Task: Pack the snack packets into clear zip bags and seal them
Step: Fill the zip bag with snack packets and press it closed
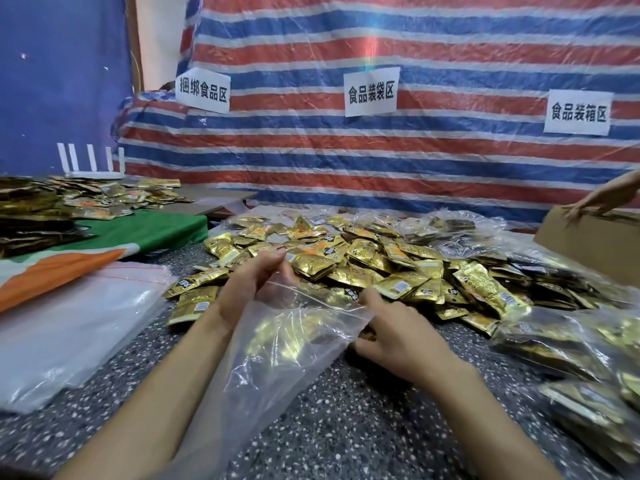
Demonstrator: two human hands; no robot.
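A clear zip bag (277, 355) hangs over the speckled table (346, 427) between my hands, its mouth toward the pile. My left hand (252, 289) pinches the left side of the bag's rim. My right hand (391, 334) grips the right side of the rim, its fingers curled into the plastic. Gold shapes show through the bag; whether they lie inside it I cannot tell. A big heap of gold snack packets (363, 268) lies just beyond my hands.
A stack of empty clear bags (69, 327) lies at left beside a green and orange cloth (145, 230). Filled bags (588, 375) lie at right. Another person's hand (602, 199) rests on a cardboard box (588, 244). More packets (52, 206) lie far left.
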